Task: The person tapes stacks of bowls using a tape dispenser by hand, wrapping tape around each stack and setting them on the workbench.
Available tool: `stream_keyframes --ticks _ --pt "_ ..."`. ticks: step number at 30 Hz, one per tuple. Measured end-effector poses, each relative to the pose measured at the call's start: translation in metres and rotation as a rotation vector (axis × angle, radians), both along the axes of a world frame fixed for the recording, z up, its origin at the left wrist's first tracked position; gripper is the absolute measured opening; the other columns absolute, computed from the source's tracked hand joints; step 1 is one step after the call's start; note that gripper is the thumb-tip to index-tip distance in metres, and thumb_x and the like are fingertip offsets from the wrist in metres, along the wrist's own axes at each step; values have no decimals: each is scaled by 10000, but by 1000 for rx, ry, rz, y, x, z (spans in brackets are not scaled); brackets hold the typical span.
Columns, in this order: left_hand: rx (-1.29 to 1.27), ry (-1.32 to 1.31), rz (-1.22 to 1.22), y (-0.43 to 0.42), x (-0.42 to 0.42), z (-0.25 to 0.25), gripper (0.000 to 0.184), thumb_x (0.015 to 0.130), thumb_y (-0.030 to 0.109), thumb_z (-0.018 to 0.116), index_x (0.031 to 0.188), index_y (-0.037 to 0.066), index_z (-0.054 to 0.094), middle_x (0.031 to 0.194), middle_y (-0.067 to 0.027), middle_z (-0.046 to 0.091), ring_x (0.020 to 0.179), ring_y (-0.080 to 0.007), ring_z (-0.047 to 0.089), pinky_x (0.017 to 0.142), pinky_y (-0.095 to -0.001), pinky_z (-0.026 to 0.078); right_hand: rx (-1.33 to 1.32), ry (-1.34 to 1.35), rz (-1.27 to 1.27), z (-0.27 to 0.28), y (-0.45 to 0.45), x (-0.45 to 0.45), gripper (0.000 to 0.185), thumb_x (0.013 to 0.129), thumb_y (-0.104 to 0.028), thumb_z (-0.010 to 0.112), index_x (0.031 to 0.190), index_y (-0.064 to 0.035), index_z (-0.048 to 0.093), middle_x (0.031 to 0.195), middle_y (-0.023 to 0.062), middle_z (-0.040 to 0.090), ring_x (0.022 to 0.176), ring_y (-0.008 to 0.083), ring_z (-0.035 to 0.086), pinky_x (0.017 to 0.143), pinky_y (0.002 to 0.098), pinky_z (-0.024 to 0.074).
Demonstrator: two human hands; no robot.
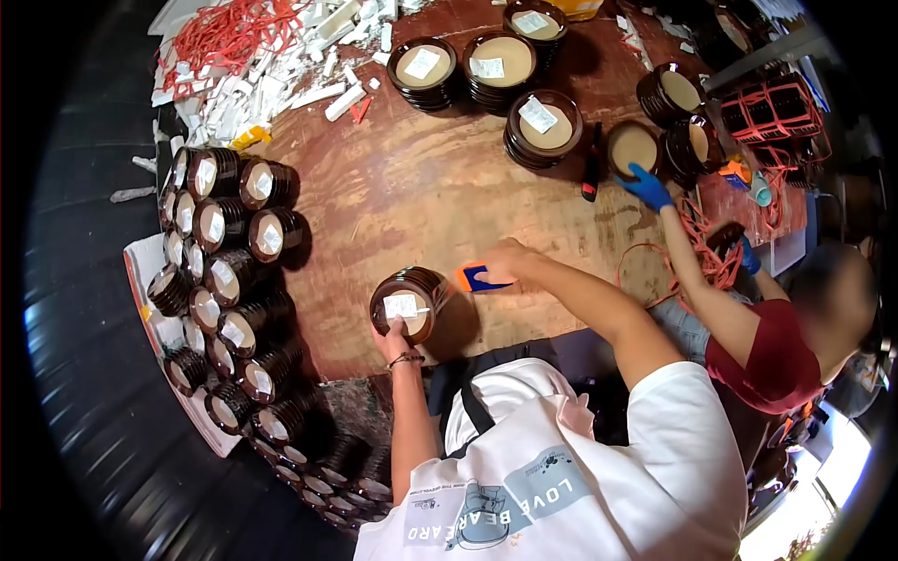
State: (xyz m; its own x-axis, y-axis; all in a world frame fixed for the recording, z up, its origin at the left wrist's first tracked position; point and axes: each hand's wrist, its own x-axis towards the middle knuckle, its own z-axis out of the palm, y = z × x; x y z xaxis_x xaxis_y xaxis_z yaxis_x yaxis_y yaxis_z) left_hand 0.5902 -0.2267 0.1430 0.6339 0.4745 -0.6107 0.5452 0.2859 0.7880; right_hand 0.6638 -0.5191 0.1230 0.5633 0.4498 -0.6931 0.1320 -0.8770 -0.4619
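Observation:
Near the front edge of the wooden table (393, 173) stands a stack of dark brown round dishes (408, 323) with tan insides. A white printed label (400, 306) lies on its top dish. My left hand (391, 342) grips the near side of this stack, thumb over the rim by the label and fingers partly hidden beneath. To the right of the stack, my right hand (506, 263) is closed on a small blue-and-orange block (486, 278) resting on the tabletop; its exact kind is not clear.
Many labelled dish stacks (224, 271) crowd the left side. Several more stacks (544, 131) stand at the back. White foam scraps (327, 56) and red strapping (224, 47) lie back left. At right, a co-worker's blue-gloved hand (647, 187) touches a dish (632, 148).

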Motion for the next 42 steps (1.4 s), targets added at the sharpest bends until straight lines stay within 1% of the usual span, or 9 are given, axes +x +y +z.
stream_keyframes --ticks 16,20,24,29,31,34,38,39,42 --pt "-75 10 34 4 -1 -1 521 853 -109 605 1346 29 504 1231 -96 627 1084 -225 611 946 -368 483 -83 170 -233 -8 52 0 491 855 -461 530 981 -48 764 1015 201 723 1002 335 692 873 414 530" --pt "-37 -5 21 8 -4 -5 513 854 -109 604 1339 27 509 1226 -97 630 1084 -221 609 953 -367 477 -45 78 -90 24 -17 -3 633 823 -606 583 973 -13 746 994 228 711 954 378 678 874 434 527" --pt "-63 19 44 4 -3 2 488 862 -106 600 1324 30 522 1226 -93 632 1088 -220 607 953 -365 474 179 37 -81 26 -118 -12 605 846 -613 594 932 -30 733 933 241 694 895 392 659 822 456 517" --pt "3 53 34 -2 0 6 482 865 -101 601 1321 36 527 1227 -92 634 1070 -218 616 941 -371 481 124 4 38 85 -165 1 585 862 -602 595 903 -33 721 835 231 676 809 401 645 776 475 506" --pt "10 5 -11 1 -2 0 474 868 -92 606 1319 31 531 1233 -92 634 1066 -223 618 944 -377 481 143 -151 67 68 -170 -2 587 861 -600 594 913 -29 724 819 228 679 787 401 649 763 472 512" --pt "-65 42 60 1 -3 4 479 871 -83 610 1329 26 524 1238 -94 632 1081 -229 615 955 -380 477 55 -168 1 76 -136 4 605 860 -601 584 893 -15 729 841 250 682 811 393 659 762 455 520" --pt "-38 8 -8 9 -6 -5 494 876 -75 613 1348 25 506 1252 -97 623 1110 -234 607 974 -384 474 -193 158 -75 17 -69 -4 596 808 -608 578 791 -39 753 730 118 718 704 262 713 706 405 563" --pt "-45 1 -5 9 -7 -5 502 877 -73 614 1355 27 499 1262 -99 616 1122 -235 601 981 -387 472 -199 275 -117 31 -48 -2 617 829 -601 575 925 -18 753 856 198 721 869 348 703 812 432 537" --pt "-76 13 0 13 -8 -7 510 880 -70 611 1365 31 489 1285 -102 601 1145 -239 591 996 -391 467 -66 -7 -204 -10 -3 -20 562 826 -548 580 938 -26 757 944 206 723 942 347 696 845 437 533"
